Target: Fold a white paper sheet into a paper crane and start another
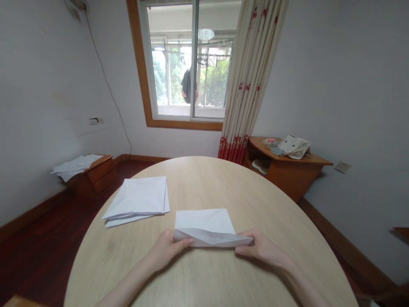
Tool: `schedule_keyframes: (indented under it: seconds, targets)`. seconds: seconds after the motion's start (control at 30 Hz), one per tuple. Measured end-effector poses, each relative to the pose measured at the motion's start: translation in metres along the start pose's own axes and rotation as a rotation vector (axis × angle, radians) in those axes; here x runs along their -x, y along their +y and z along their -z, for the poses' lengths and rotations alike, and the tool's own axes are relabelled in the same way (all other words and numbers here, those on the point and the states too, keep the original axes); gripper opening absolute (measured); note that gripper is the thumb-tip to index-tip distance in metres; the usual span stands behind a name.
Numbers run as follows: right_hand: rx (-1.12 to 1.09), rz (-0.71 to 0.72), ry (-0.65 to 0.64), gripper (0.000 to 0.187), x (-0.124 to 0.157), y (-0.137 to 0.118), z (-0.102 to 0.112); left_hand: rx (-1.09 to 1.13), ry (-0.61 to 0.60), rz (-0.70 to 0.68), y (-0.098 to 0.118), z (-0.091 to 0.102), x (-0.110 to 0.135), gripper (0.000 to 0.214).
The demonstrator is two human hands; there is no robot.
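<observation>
A white sheet of paper [204,221] lies on the round light-wood table [207,183] in front of me, its near edge folded up. My left hand [168,247] pinches the left end of that folded edge. My right hand [257,247] pinches the right end. Both hands are closed on the paper, and the fold is raised slightly off the table between them.
A stack of folded white paper [137,200] lies on the table to the left. A low wooden cabinet [96,172] with papers stands by the left wall. A corner shelf [284,164] with a cloth bag stands right of the curtain [249,81] and window.
</observation>
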State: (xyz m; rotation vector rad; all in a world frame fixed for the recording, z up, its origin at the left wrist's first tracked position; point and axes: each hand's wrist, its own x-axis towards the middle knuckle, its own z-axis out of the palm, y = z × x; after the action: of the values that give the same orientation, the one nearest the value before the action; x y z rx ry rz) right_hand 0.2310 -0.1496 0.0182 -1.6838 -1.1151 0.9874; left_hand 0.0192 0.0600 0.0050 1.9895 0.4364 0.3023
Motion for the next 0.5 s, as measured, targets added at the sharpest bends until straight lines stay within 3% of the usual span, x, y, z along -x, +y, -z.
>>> schedule_keyframes:
  seconds: [0.13,0.3,0.5]
  targets:
    - [-0.110,0.071,0.112,0.047,-0.010,0.000,-0.014,0.024,0.084,0.012,-0.003,-0.005,-0.002,0.046]
    - [-0.092,0.042,0.280,0.049,-0.017,-0.002,-0.027,0.044,0.214,0.013,-0.002,-0.008,-0.004,0.045]
    - [0.000,0.018,0.372,0.048,-0.016,-0.001,-0.028,-0.010,0.227,0.048,0.000,-0.008,-0.005,0.039]
